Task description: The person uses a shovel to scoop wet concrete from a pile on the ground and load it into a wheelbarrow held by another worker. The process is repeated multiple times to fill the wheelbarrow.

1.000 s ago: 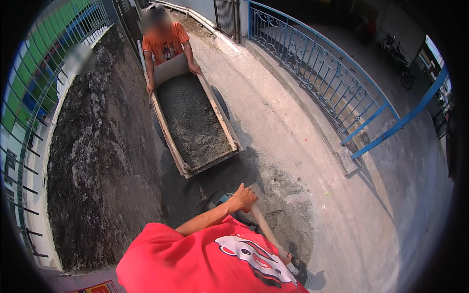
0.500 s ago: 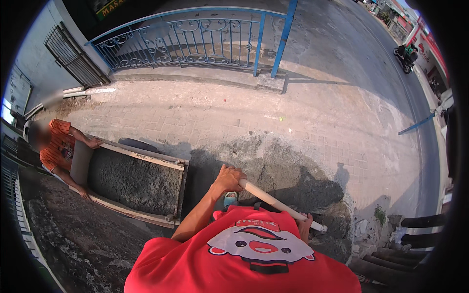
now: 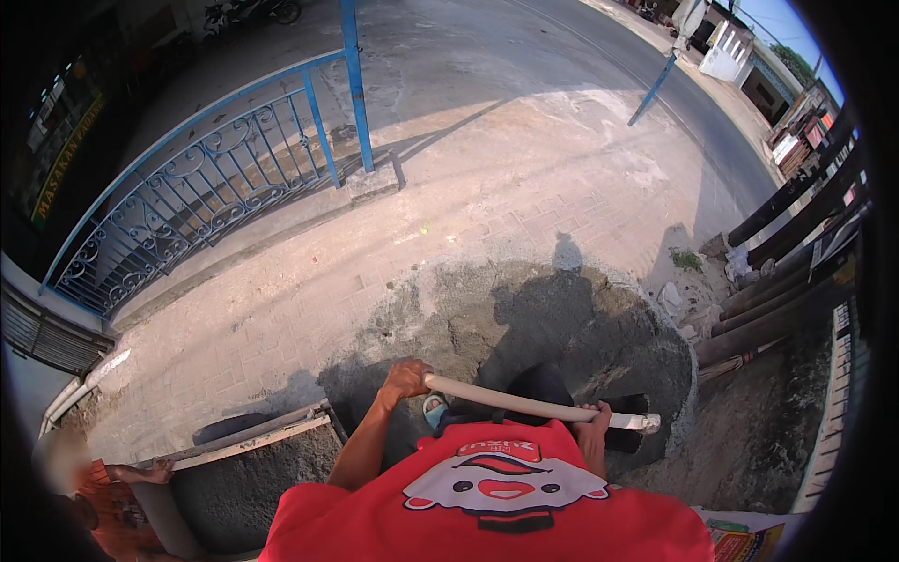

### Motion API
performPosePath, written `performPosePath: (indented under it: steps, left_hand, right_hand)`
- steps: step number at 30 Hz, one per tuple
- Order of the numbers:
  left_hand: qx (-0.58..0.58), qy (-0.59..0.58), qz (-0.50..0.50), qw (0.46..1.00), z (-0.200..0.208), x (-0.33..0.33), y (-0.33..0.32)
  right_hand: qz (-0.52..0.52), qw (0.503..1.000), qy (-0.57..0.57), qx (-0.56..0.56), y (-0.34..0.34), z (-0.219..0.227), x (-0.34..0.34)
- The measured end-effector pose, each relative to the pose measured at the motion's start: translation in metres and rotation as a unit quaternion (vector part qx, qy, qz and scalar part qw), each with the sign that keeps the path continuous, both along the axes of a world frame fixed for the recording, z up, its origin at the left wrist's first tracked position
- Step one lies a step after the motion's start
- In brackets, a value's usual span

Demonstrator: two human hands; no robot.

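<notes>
A hoe [image 3: 506,401] with a long pale wooden handle lies slantwise before my red shirt. My left hand [image 3: 405,379] is closed round the handle's left end. Farther right, my right hand [image 3: 591,431] grips it near the pale head end, where a dark blade shows on both sides. Below and beyond the hoe spreads a heap of wet grey mortar [image 3: 449,318], partly in my shadow. At the lower left stands a wood-edged cart [image 3: 253,442] filled with grey mortar; my shirt and arm hide part of it.
Another person [image 3: 122,510] in an orange shirt has a hand on the cart's rim. A blue metal railing [image 3: 206,173] and post [image 3: 356,84] stand beyond the paving. Dark posts or pipes [image 3: 787,281] lean at the right, near a low plant [image 3: 686,258]. A road [image 3: 646,75] runs behind.
My view has swung right, so the cart and railing sit farther left. Both hands keep hold of the hoe, whose blade now shows at the right.
</notes>
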State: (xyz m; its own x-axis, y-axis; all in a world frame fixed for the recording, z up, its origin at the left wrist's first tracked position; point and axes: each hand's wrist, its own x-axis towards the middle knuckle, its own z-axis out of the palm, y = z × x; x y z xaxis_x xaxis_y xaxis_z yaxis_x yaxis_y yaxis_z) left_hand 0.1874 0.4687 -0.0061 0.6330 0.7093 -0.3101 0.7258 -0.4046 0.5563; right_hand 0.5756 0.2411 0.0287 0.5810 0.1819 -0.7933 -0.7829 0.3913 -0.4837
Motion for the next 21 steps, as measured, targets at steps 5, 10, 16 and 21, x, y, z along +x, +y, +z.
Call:
performPosePath:
  steps: [5,10,16,21]
  left_hand:
    - [0.003,0.01,-0.014,1.0,-0.039,0.015,0.003]
    - [-0.03,-0.01,-0.023,0.999,-0.046,0.044,0.002]
    - [-0.04,-0.024,-0.039,0.998,-0.046,0.061,-0.006]
    - [-0.11,-0.001,-0.112,0.988,-0.062,0.065,-0.01]
  right_hand:
    - [-0.027,0.999,-0.038,-0.021,0.001,0.024,-0.01]
    - [-0.054,0.994,-0.085,-0.039,0.004,0.041,0.001]
    - [-0.054,0.992,-0.116,-0.019,0.032,0.064,0.019]
    - [-0.019,0.994,-0.101,-0.026,0.046,0.038,0.047]
